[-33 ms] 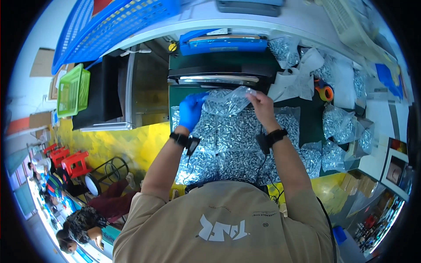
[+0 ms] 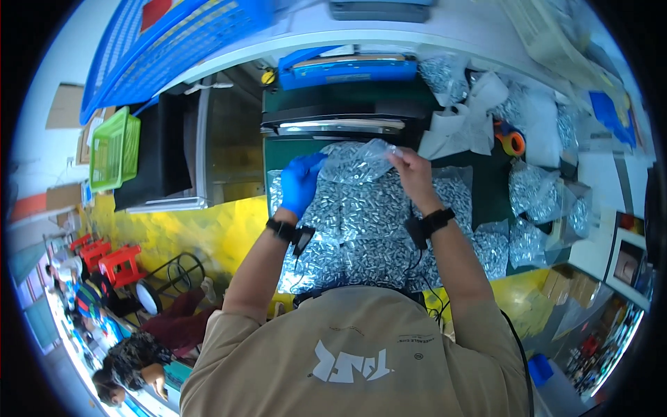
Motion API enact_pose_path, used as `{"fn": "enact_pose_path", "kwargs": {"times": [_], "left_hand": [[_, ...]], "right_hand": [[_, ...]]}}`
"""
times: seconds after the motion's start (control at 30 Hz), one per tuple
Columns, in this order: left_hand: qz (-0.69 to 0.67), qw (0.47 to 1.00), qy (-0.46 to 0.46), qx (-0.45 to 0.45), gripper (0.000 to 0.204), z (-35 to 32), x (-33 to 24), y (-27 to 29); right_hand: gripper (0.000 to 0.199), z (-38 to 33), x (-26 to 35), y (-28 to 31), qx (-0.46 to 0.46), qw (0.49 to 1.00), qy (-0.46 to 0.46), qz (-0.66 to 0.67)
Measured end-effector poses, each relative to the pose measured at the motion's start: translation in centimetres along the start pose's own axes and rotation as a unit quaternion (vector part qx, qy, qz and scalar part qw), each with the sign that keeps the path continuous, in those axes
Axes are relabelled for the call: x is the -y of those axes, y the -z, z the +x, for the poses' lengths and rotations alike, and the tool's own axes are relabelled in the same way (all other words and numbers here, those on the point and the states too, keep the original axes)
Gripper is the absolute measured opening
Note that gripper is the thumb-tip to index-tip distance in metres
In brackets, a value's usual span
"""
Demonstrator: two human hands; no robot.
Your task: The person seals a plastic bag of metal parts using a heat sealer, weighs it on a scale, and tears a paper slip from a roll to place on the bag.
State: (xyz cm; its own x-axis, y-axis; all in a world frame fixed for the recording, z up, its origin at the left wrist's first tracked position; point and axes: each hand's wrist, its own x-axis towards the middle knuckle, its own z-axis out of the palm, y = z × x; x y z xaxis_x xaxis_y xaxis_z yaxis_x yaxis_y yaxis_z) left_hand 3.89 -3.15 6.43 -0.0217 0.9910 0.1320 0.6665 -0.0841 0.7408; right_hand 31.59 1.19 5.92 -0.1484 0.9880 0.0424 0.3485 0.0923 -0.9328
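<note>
A clear plastic bag [image 2: 356, 165] of small shiny metal parts lies at the far edge of a spread of similar filled bags [image 2: 375, 208]. My left hand [image 2: 300, 186], in a blue glove, has its fingers closed on the bag's left edge. At the other side, my bare right hand [image 2: 415, 177] pinches the loose plastic at the bag's upper right corner. The filled bags lie side by side beneath my wrists, and what exactly the metal parts are is too small to tell.
Beyond the bag stands a dark long holder [image 2: 340, 125], with a blue tray [image 2: 351, 71] behind it. To the right are white paper [image 2: 479, 121], an orange tape roll [image 2: 513, 143] and more filled bags [image 2: 535, 191]. A green basket [image 2: 114, 153] hangs at left; a person [image 2: 135, 358] sits lower left.
The view has shifted slightly, so the table's things sit a little further left. Both hands keep their hold on the bag.
</note>
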Motion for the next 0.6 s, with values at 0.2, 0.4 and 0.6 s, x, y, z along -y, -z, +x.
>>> {"fn": "enact_pose_path", "kwargs": {"times": [0.2, 0.4, 0.6], "left_hand": [[-0.011, 0.998, -0.059, 0.036, 0.023, -3.3, -8.8, 0.1], [-0.131, 0.969, -0.097, 0.186, 0.023, -3.2, -14.7, -7.8], [-0.131, 0.925, -0.216, 0.285, 0.018, -6.3, -22.2, -18.0]], "right_hand": [[0.018, -6.6, 2.8, 6.5, -0.100, 0.994, 0.041, -0.005], [0.015, -10.9, 1.6, 18.9, -0.085, 0.991, -0.070, -0.076], [0.015, -17.6, -0.6, 30.5, -0.164, 0.973, -0.117, -0.115]]}}
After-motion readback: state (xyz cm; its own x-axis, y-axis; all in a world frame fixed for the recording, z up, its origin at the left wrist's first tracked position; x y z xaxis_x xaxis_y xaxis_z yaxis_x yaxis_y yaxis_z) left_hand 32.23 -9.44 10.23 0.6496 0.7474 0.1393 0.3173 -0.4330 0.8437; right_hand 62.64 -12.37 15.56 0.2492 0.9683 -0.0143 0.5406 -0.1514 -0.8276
